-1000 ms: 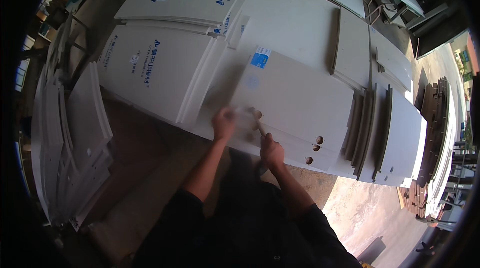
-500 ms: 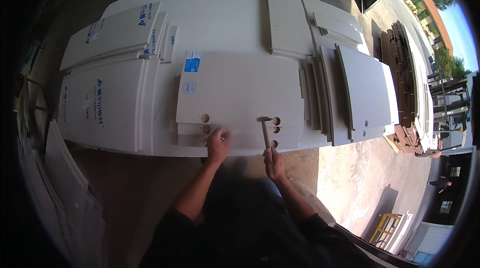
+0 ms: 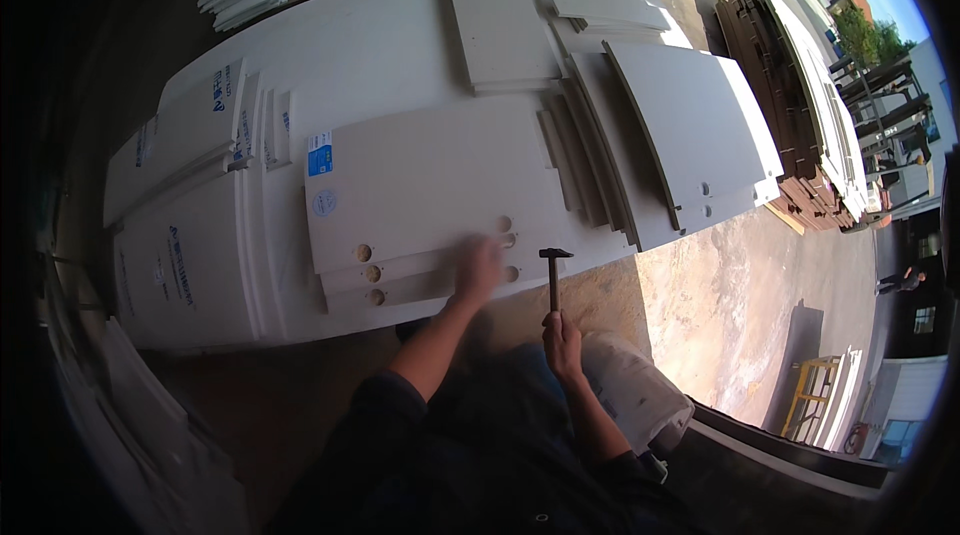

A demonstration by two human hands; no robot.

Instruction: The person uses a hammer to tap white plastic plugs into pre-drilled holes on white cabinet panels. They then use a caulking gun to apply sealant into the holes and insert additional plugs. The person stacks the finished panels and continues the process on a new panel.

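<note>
In front of me lies a stack of white panels [image 3: 425, 170], its three near edges stepped. Each panel has a round hole near either end, among them a left hole [image 3: 364, 253] and a right hole [image 3: 511, 274]. My left hand [image 3: 480, 273] is over the near edge beside the right-hand holes. Motion smears its fingers, so what they hold, if anything, is hidden. My right hand [image 3: 563, 343] is closed round the lower handle of a hammer [image 3: 554, 283]. The hammer stands head up, just off the stack's near right corner.
More white panels lie at the left [image 3: 180, 275], the right [image 3: 690, 125] and the far side [image 3: 500, 25] of the large white table board [image 3: 350, 35]. A white bucket-like container [image 3: 640, 395] stands by my right forearm. Brown boards [image 3: 790, 115] are piled beyond; a distant person [image 3: 903, 280] is at far right.
My left hand has gone from the left holes to the right ones. The hammer has moved from over the right holes to beyond the stack's corner. The view has turned.
</note>
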